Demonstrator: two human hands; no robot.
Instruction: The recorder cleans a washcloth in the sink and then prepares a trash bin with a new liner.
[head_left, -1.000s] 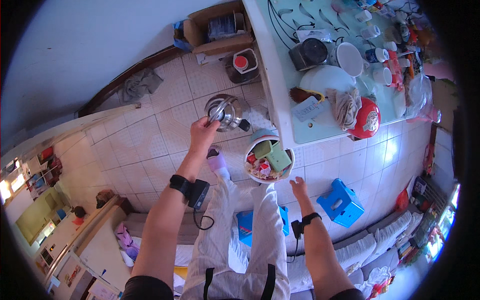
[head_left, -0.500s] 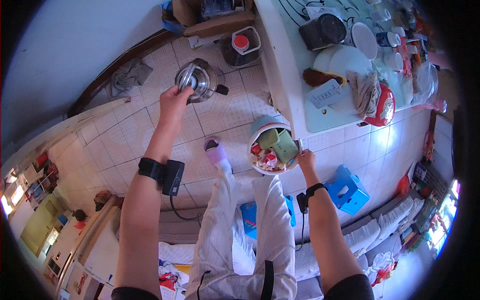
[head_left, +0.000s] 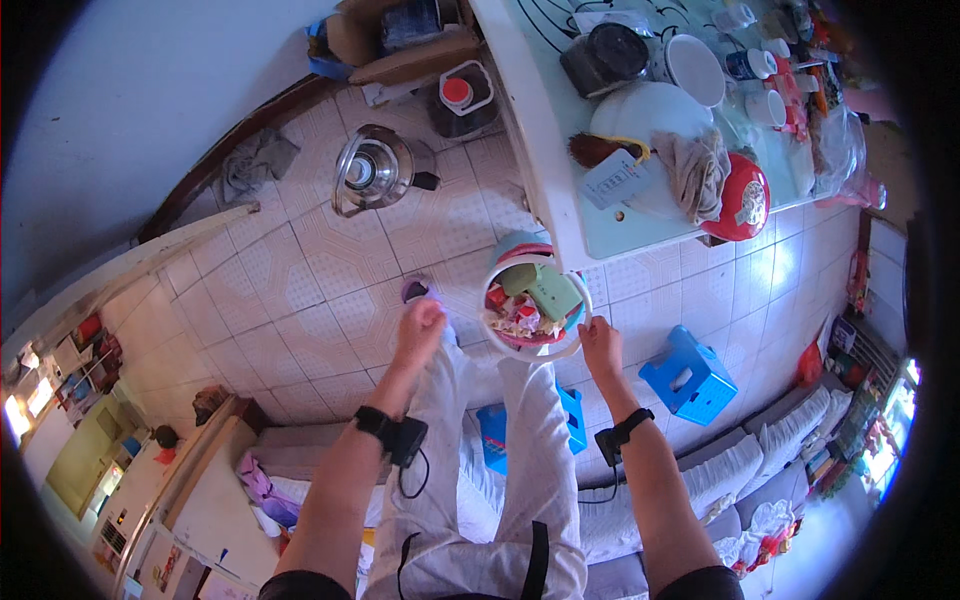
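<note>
My right hand (head_left: 600, 347) is closed on the white rim of a round trash bin (head_left: 492, 337), holding it in front of my legs. Inside the bin lie a green carton (head_left: 556, 292) and crumpled red and white scraps (head_left: 520, 315). Between the bin and my left thigh, my left hand (head_left: 421, 328) hovers with curled fingers, and nothing shows in it. A steel kettle (head_left: 402, 170) with a black grip stands on the tiled floor farther off, its hoop handle tipped to the left. The kettle is out of my left hand's reach at this moment.
A table (head_left: 640, 245) crowded with bowls, cups and a red lidded pot (head_left: 745, 200) stands at the far right. Beyond the kettle are a red-capped jug (head_left: 463, 105) and a cardboard box (head_left: 415, 60). A grey rag (head_left: 258, 158) lies by the wall; a blue stool (head_left: 690, 375) is at right.
My left hand has let go of the kettle's handle and drawn back toward the bin. The handle has tipped to the left. My right hand still holds the bin, now turned slightly.
</note>
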